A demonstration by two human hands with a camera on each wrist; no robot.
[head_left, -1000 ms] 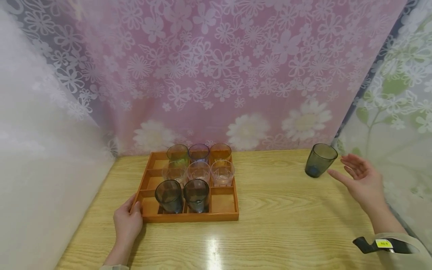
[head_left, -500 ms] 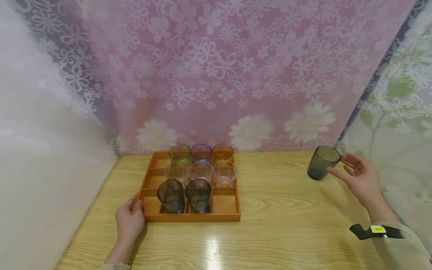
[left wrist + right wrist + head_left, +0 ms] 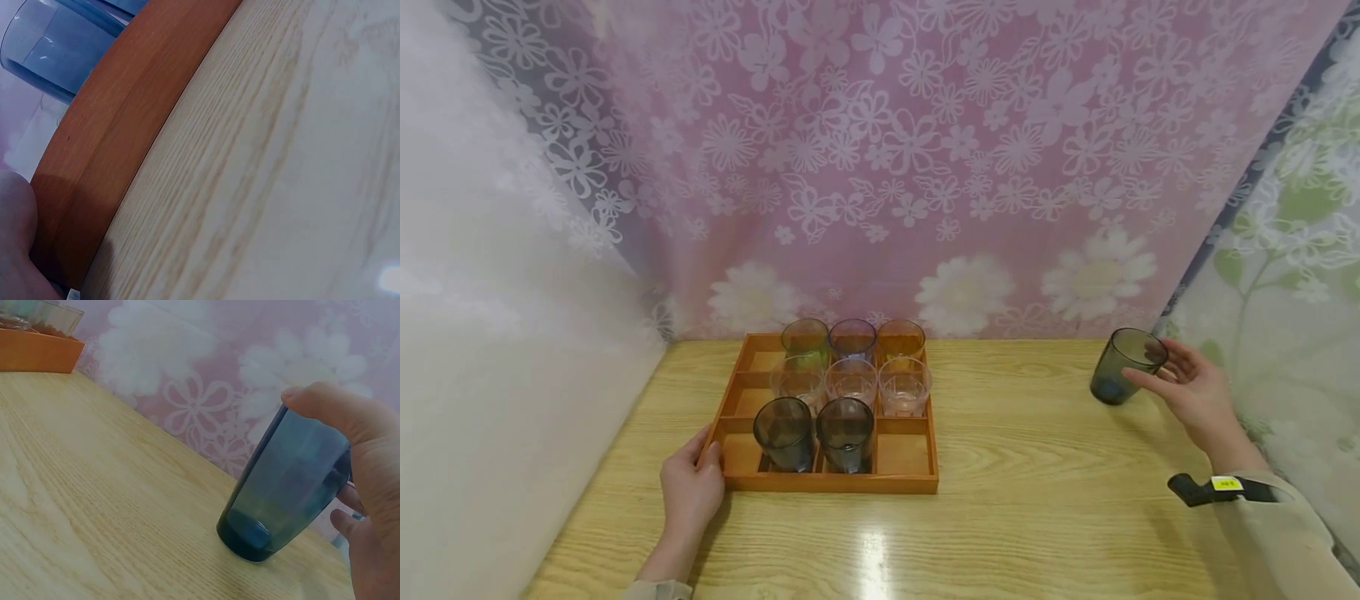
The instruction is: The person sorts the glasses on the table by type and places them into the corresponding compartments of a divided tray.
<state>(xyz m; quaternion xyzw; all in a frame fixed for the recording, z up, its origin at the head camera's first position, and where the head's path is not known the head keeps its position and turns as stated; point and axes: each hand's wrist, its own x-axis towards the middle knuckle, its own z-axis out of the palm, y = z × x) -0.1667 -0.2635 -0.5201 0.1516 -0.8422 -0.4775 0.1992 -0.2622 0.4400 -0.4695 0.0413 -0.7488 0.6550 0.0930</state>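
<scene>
At the right of the table, my right hand (image 3: 1197, 400) holds a dark grey drinking glass (image 3: 1116, 367), thumb on the near side and fingers behind. In the right wrist view the thumb lies at the rim of the glass (image 3: 281, 481), and its base is at the tabletop. My left hand (image 3: 692, 483) grips the left side of a wooden compartment tray (image 3: 831, 482), thumb over the edge. Two dark grey glasses (image 3: 784, 437) stand in its front row. Behind them is a row of clear glasses (image 3: 905, 387), then a green, a purple and an amber glass (image 3: 901, 342).
The front right compartment (image 3: 902, 450) and the left column of the tray hold no glass. Wood-grain tabletop (image 3: 1015, 467) lies between the tray and the right hand. Floral curtains (image 3: 880, 167) stand at the back and sides.
My right hand has moved in from the right and closed round the dark grey glass. The left hand stays on the tray. The whole head view has shifted slightly.
</scene>
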